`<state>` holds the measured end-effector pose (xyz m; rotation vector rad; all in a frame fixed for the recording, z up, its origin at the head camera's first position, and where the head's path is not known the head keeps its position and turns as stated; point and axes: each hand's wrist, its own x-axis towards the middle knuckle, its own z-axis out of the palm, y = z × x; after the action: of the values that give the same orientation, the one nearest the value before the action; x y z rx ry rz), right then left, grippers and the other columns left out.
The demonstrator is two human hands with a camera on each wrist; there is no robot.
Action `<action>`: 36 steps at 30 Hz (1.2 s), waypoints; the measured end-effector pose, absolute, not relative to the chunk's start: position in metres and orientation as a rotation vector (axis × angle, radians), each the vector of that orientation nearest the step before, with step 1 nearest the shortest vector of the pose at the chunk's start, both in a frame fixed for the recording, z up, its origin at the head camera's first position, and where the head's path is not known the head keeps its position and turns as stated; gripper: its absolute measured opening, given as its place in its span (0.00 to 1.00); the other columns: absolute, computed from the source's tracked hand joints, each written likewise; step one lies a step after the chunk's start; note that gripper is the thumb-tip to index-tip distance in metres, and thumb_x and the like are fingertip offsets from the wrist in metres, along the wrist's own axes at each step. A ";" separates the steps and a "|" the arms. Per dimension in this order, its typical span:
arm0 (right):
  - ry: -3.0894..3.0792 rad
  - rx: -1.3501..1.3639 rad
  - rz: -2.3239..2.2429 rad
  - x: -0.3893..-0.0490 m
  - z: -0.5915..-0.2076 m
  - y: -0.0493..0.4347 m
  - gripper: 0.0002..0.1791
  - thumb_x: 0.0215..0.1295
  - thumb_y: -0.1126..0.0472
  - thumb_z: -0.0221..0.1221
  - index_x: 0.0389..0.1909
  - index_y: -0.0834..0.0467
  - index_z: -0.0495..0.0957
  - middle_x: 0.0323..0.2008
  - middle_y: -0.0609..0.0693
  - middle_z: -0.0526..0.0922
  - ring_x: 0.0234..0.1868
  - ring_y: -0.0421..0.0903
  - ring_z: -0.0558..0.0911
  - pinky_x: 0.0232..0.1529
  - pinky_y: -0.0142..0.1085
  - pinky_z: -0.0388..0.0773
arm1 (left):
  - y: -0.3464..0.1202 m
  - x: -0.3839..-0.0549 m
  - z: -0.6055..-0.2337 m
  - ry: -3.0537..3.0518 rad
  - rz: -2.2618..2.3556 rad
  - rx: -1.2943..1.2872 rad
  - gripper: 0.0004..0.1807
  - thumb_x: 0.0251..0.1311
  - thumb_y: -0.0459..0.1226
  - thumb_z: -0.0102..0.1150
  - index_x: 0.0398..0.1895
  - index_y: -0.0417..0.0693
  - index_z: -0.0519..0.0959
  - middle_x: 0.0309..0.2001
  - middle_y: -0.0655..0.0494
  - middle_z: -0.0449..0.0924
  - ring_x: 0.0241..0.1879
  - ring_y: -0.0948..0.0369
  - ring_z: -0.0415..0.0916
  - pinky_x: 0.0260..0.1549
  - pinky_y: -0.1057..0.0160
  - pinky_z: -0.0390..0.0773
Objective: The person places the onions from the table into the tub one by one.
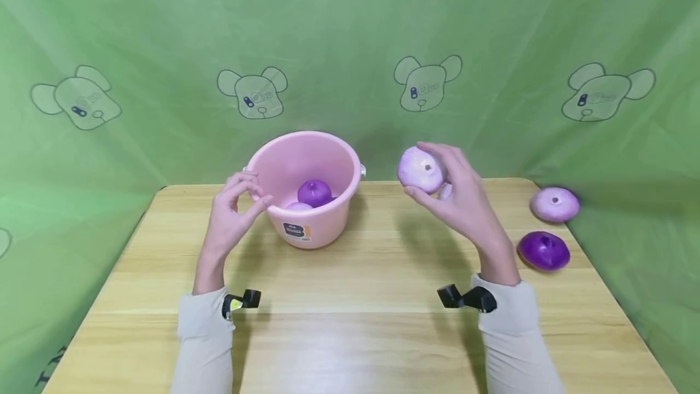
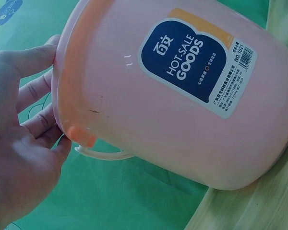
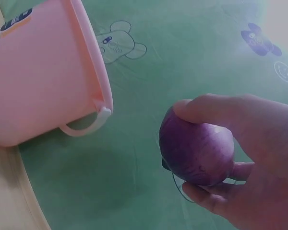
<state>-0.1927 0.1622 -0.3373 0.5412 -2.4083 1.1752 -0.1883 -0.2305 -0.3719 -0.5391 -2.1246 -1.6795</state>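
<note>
On the left of the table stands a pink plastic bucket (image 1: 330, 227), its mouth tipped toward me in the head view. My left hand (image 1: 229, 217) holds its rim at the near left, fingers at the edge in the left wrist view. A purple onion (image 1: 315, 192) lies inside, with a paler onion (image 1: 298, 206) partly hidden by the front wall. To the right of the bucket, my right hand (image 1: 465, 202) grips another onion (image 1: 418, 169) between thumb and fingers, raised above the table. The right wrist view shows this onion's purple side (image 3: 194, 151).
Two onions sit at the table's right edge: a pale one (image 1: 555, 204) behind and a dark purple one (image 1: 544, 251) in front. A green curtain (image 1: 339, 29) with bear drawings surrounds the wooden table (image 1: 339, 333). The bucket's white handle (image 3: 84, 128) hangs down at its side.
</note>
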 end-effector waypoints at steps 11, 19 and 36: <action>-2.383 0.614 1.242 -0.200 -0.331 0.135 0.42 0.57 0.58 0.76 0.72 0.47 0.69 0.66 0.48 0.72 0.58 0.45 0.75 0.52 0.35 0.81 | -0.230 -0.189 -0.372 -2.121 -1.683 -0.543 0.06 0.55 0.19 0.67 0.32 0.26 0.77 0.47 0.37 0.75 0.67 0.40 0.63 0.77 0.47 0.53; -2.326 0.616 1.343 -0.200 -0.327 0.115 0.41 0.57 0.61 0.76 0.72 0.50 0.70 0.66 0.51 0.70 0.61 0.48 0.74 0.58 0.46 0.82 | -0.230 -0.187 -0.372 -2.120 -1.677 -0.545 0.06 0.55 0.20 0.67 0.32 0.26 0.78 0.47 0.37 0.76 0.68 0.40 0.63 0.77 0.47 0.53; -2.291 0.594 1.290 -0.215 -0.331 0.089 0.43 0.55 0.56 0.77 0.72 0.47 0.70 0.67 0.49 0.71 0.62 0.44 0.74 0.57 0.39 0.81 | -0.231 -0.190 -0.375 -2.114 -1.700 -0.529 0.06 0.55 0.19 0.68 0.32 0.26 0.78 0.47 0.42 0.76 0.67 0.43 0.64 0.77 0.50 0.55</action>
<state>-0.2154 0.0890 -0.3308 0.5943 -2.2914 1.2904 -0.1903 -0.2307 -0.3754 -0.5286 -2.1140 -1.7002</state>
